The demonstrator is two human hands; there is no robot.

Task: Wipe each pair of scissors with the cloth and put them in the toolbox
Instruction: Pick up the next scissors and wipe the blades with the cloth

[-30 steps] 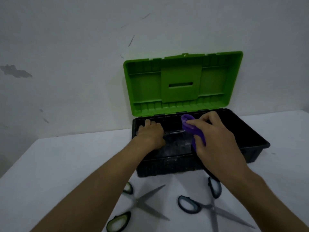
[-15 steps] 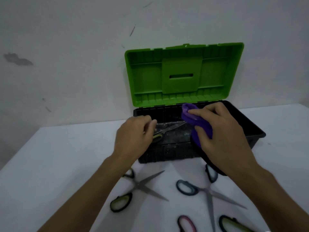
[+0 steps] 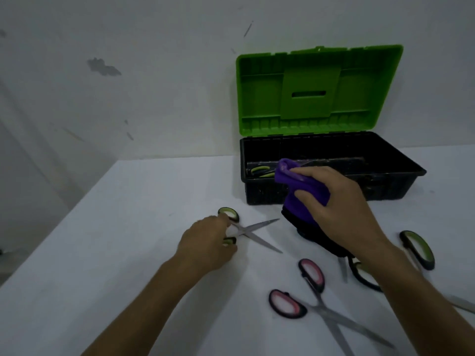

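Gripping: right hand bunches the purple cloth; left hand curls its fingers round the handles of the green scissors on the white table.

Behind them, the toolbox stands with its green lid upright and one green-handled pair inside at its left end. Nearer, the pink scissors lie spread open, with two more green pairs beside and partly under the right arm.
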